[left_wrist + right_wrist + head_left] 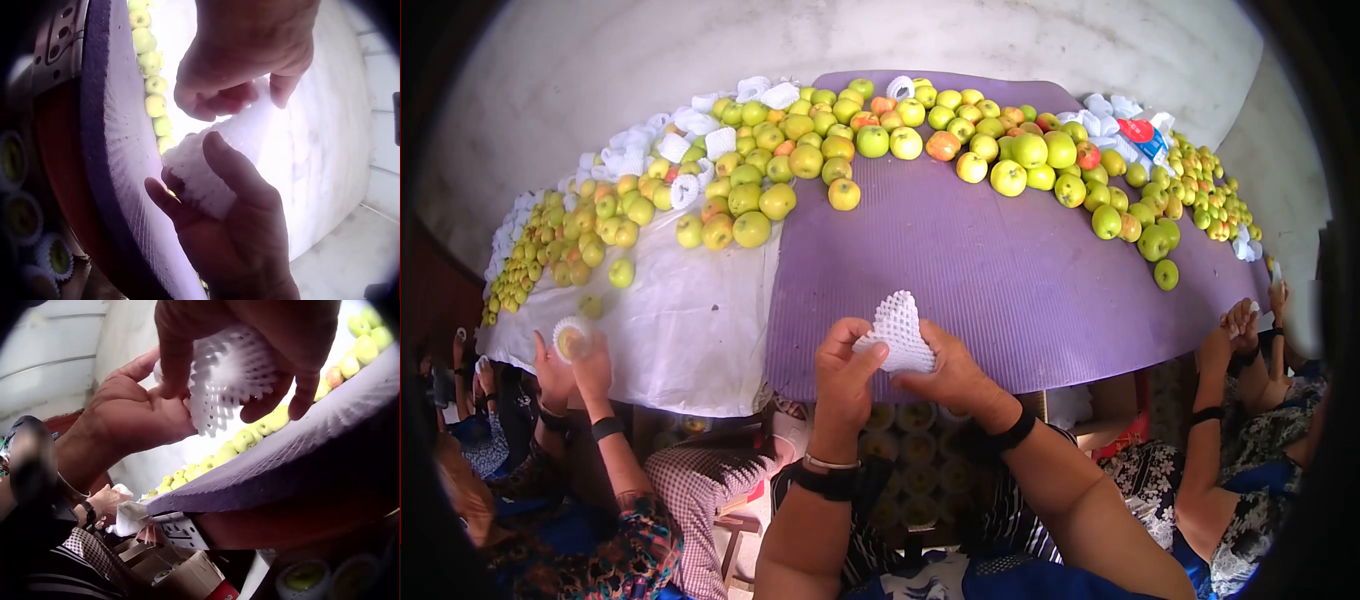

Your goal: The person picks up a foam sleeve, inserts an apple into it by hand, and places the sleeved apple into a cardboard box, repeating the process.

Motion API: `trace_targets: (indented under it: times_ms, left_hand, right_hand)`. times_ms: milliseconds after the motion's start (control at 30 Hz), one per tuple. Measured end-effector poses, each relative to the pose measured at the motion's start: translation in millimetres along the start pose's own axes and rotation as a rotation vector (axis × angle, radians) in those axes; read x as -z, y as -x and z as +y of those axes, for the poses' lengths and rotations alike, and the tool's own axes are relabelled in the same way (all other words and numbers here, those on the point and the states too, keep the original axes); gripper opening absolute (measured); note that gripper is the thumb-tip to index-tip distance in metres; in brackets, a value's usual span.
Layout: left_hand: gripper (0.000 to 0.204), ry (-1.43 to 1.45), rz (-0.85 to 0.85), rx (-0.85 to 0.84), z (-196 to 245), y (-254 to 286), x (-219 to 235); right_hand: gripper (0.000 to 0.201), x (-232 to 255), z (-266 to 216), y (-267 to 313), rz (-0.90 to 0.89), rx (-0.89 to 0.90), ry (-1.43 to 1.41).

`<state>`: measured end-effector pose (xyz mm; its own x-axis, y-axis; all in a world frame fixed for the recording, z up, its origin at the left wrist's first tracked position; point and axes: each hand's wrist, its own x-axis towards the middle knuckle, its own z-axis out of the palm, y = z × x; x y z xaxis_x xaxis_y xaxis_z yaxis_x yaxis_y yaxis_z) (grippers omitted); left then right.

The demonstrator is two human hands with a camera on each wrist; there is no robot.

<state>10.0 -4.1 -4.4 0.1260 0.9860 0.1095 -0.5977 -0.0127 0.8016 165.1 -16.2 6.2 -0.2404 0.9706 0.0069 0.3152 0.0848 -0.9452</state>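
Left grip [845,374] pinches a white, lattice-patterned foam net sleeve [900,332] between thumb and curled fingers, while the right grip [956,376] holds its other side, thumb underneath. Both raise it over the near edge of the purple, ribbed surface [960,250]; no fruit shows inside the sleeve, though the fingers hide part of it.

Pulling the two sides apart too hard seems the main risk: thin foam strands would probably snap or leave a ragged hole. Too light a hold might let the sleeve spring free and drop past the edge, towards the round yellow-green apples in white foam nets [24,215] down below. Its mouth may also fold in if the thumbs press it flat.

Loose fruit brings another hazard. One smooth, round green apple [1166,275] lies at the low end of the heap of green and red-blushed apples [1060,150]; a careless knock could set it rolling, and a fall would likely bruise it.
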Motion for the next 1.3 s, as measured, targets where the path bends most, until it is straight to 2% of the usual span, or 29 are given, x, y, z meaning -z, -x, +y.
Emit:
trace_targets:
  times_ms: [67, 100, 167, 200, 267, 300, 367, 433, 500, 600, 667, 700, 767, 800, 867, 900, 967, 1000, 1067, 1100, 1167, 1200, 1233, 1300]
  left_hand:
    - [0.023, 0.044, 0.001, -0.034, 0.8, -1.3, -2.2]
    - [0.029, 0.075, 0.042, -0.094, 3.4, -2.7, -10.2]
    - [0.034, 0.110, 0.074, -0.152, 3.0, -3.1, -17.2]
    - [0.037, 0.019, 0.055, -0.117, 1.7, -1.2, -17.3]
    - [0.040, -0.048, 0.005, -0.072, -2.0, 1.3, -20.1]
    - [0.037, -0.076, -0.032, -0.012, -1.5, 3.3, -19.6]
    - [0.034, -0.098, -0.083, 0.047, -0.8, 5.3, -17.3]
    - [0.024, -0.100, -0.110, -0.046, -1.3, 6.0, -16.9]
    - [0.017, -0.119, -0.065, -0.094, 8.8, 12.2, -29.8]
    - [0.016, -0.173, -0.101, -0.164, 16.2, 20.3, -34.0]
    - [0.017, -0.246, -0.079, -0.231, 21.1, 24.4, -42.6]
    - [0.017, -0.242, -0.087, -0.228, 20.7, 25.8, -41.0]
    - [0.022, -0.353, -0.093, -0.283, 20.4, 28.8, -36.2]
    - [0.022, -0.351, -0.099, -0.282, 19.2, 29.0, -35.1]
    - [0.027, -0.231, -0.131, -0.338, 16.7, 28.8, -34.1]
    - [0.027, -0.229, -0.134, -0.338, 18.4, 31.5, -36.3]
    - [0.033, -0.418, -0.185, -0.382, 25.2, 40.3, -46.7]
    - [0.033, -0.416, -0.187, -0.382, 26.3, 42.7, -50.6]
    - [0.032, -0.531, -0.335, -0.455, 27.8, 47.3, -57.8]
    - [0.032, -0.527, -0.338, -0.453, 30.3, 49.8, -61.7]
    - [0.027, -0.603, -0.425, -0.568, 36.0, 53.0, -69.4]
    - [0.022, -0.562, -0.431, -0.571, 37.2, 53.6, -71.9]
    - [0.022, -0.556, -0.437, -0.568, 39.3, 55.3, -72.9]
    - [0.023, -0.504, -0.507, -0.545, 45.1, 58.4, -72.9]
  right_hand:
    - [0.055, -5.8, 8.5, -2.1, -0.046, -0.022, -0.219]
    - [0.055, -6.8, 7.5, -1.1, -0.045, -0.022, -0.219]
    - [0.038, -4.8, 2.2, 0.8, -0.014, -0.065, -0.342]
    - [0.038, -6.9, 5.3, -1.1, 0.005, -0.065, -0.332]
    - [0.034, -15.5, 18.6, -5.1, 0.059, 0.162, -0.251]
    - [0.034, -16.6, 21.6, -4.1, 0.083, 0.158, -0.233]
    - [0.030, -20.0, 22.5, -3.5, 0.027, 0.267, -0.009]
    - [0.028, -18.9, 17.8, -1.4, -0.003, 0.211, -0.001]
    - [0.026, -21.2, 13.8, -1.4, -0.037, 0.157, 0.005]
    - [0.022, -28.7, 15.2, -0.7, 0.072, 0.187, -0.138]
    - [0.019, -31.8, 19.5, -1.0, 0.043, 0.270, -0.204]
    - [0.019, -32.8, 17.9, 0.7, 0.052, 0.269, -0.200]
    - [0.014, -34.2, 12.2, 3.9, -0.057, 0.246, -0.285]
    - [0.014, -36.7, 14.2, 3.6, -0.051, 0.246, -0.284]
    - [0.009, -41.4, 17.4, 2.0, 0.017, 0.381, -0.098]
    - [0.009, -43.2, 15.7, 1.8, 0.020, 0.381, -0.096]
    - [0.009, -45.7, 9.9, 2.9, 0.120, 0.526, -0.037]
    - [0.009, -44.7, 9.1, 3.4, 0.121, 0.525, -0.035]
    - [0.021, -40.4, 8.1, 4.6, 0.110, 0.530, 0.028]
    - [0.021, -39.8, 6.4, 5.2, 0.113, 0.527, 0.031]
    - [0.031, -39.4, 3.0, 4.9, 0.233, 0.614, 0.259]
    - [0.037, -40.6, 2.4, 1.1, 0.312, 0.722, 0.292]
    - [0.037, -39.4, 0.8, 0.5, 0.317, 0.718, 0.296]
    - [0.039, -37.5, -3.7, -0.4, 0.336, 0.819, 0.331]
